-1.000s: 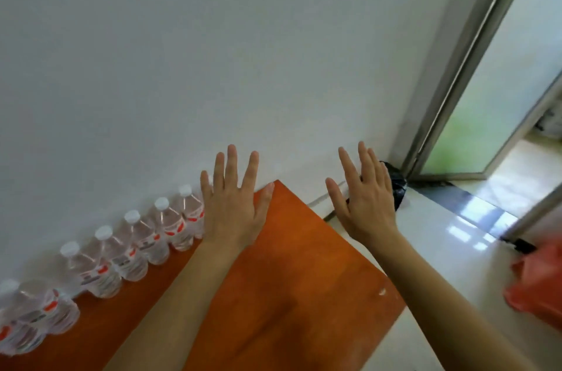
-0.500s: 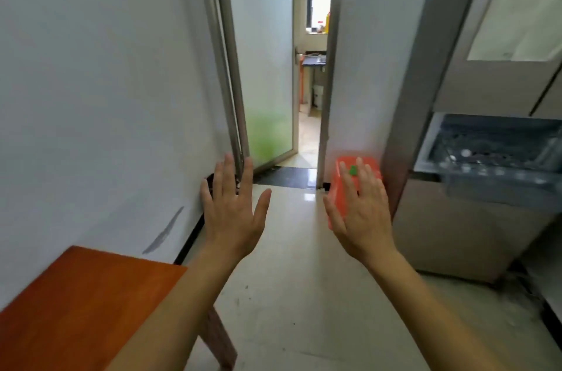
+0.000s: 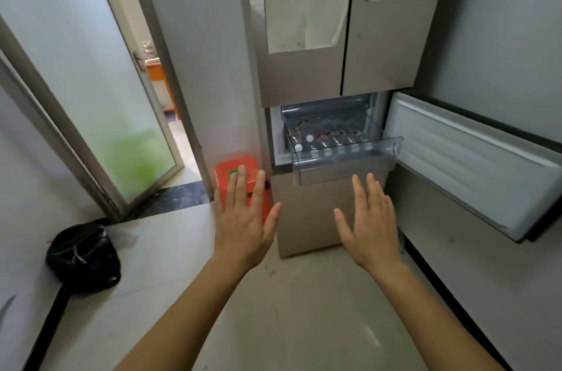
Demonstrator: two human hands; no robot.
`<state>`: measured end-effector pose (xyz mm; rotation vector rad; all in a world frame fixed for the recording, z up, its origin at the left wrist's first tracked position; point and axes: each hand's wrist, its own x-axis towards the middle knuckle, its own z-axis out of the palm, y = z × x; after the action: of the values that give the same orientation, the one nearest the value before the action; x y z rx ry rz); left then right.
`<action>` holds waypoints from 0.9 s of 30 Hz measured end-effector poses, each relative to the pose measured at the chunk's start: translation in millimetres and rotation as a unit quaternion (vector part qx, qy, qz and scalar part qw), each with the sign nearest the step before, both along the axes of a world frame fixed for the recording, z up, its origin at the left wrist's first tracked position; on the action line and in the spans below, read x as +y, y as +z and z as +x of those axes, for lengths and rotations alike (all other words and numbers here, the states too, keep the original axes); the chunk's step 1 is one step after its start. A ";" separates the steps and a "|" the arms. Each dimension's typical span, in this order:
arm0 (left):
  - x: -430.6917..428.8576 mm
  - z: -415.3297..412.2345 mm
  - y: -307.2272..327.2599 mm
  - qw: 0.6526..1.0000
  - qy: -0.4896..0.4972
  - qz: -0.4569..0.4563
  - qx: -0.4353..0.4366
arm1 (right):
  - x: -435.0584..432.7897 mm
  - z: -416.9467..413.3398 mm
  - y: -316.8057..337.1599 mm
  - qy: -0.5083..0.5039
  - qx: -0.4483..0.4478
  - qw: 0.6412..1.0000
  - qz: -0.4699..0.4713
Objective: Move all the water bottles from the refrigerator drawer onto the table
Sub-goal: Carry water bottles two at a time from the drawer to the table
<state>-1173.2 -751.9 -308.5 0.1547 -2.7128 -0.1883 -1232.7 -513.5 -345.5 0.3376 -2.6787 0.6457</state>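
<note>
Open drawer (image 3: pixel 343 168) holding bottles (image 3: pixel 309 138), floor (image 3: pixel 304 310), black bag (image 3: pixel 82 258)

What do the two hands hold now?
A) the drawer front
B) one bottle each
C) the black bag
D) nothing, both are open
D: the left hand and the right hand are spread flat in the air, short of the drawer, and the bottles lie inside it.

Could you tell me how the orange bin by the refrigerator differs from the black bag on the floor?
The orange bin is boxy and stiff; the black bag is crumpled and soft. The bin stands beside the refrigerator; the bag lies by the left wall. Both sit on the floor.
</note>
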 end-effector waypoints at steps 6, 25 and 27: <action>26.5 -149.2 -29.7 0.999 -0.029 0.021 -0.028 | 30.8 -125.8 -15.0 -0.036 -0.035 0.998 0.042; 139.9 -484.9 -95.1 0.976 -0.059 0.015 -0.207 | 156.4 -442.9 -56.5 -0.023 -0.157 0.986 0.041; 146.8 -504.0 -99.9 0.973 -0.035 0.022 -0.228 | 161.1 -475.8 -58.4 0.013 -0.185 0.982 0.042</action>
<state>-1677.2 -605.1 -408.4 0.1259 -3.1772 -0.2603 -1708.5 -352.4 -403.9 0.3001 -3.0672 0.6583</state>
